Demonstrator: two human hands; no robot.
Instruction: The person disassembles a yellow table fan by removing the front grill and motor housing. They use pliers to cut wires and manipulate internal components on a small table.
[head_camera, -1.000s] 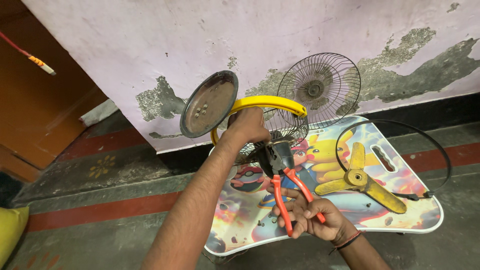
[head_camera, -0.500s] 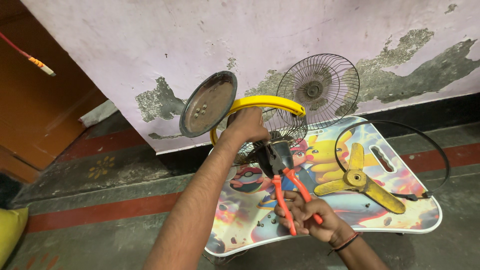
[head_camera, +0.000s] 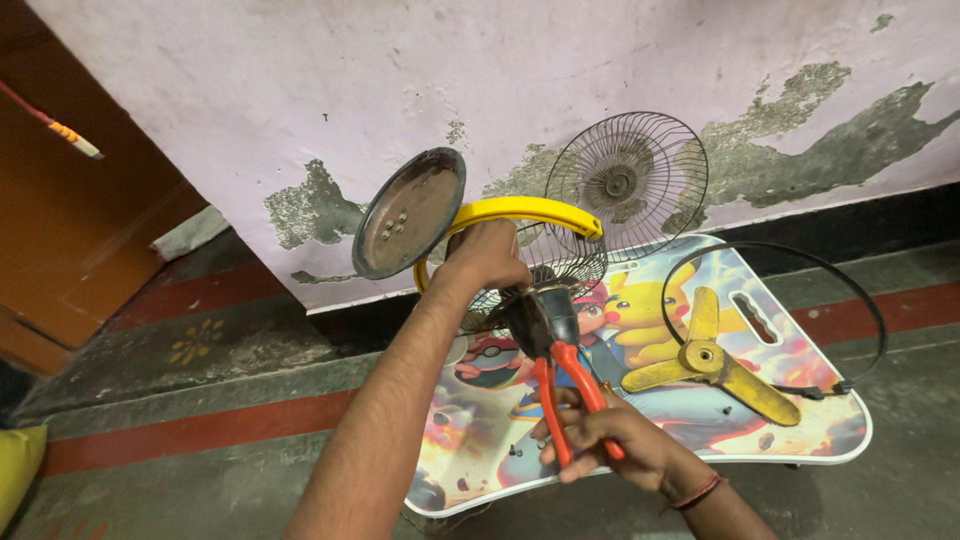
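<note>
Already the fan stood well stripped when I looked down: the yellow three-bladed propeller (head_camera: 712, 362) lay loose on the cartoon-printed desk (head_camera: 850, 440), one wire guard (head_camera: 628, 182) leaned upright against the peeling wall (head_camera: 300, 90), and a thin black ring (head_camera: 880, 330) rested along the desk's far side. A few small dark bits, probably screws, were scattered on the printed top, though they were too small for me to be sure.

What was left, as far as I could judge, was the motor end. My left hand (head_camera: 487, 258) was wrapped tight around the fan's neck just under the yellow curved bracket (head_camera: 520, 212), holding the body tilted, with its round metal base plate (head_camera: 408, 212) turned up toward the wall. My right hand (head_camera: 610, 440) was squeezed shut around the orange-handled pliers (head_camera: 560, 385), whose dark nose was pressed against the grey motor housing (head_camera: 545, 312). I could not tell exactly what the nose gripped; the spot was hidden by the tool itself.

The fan looked old and hard-used: the base plate was rusty and grimy, with a few small holes near its middle, and the rear guard (head_camera: 560, 265) behind the motor was dull and dark. It was held in the air above the near-left part of the desk, between my two hands.
</note>
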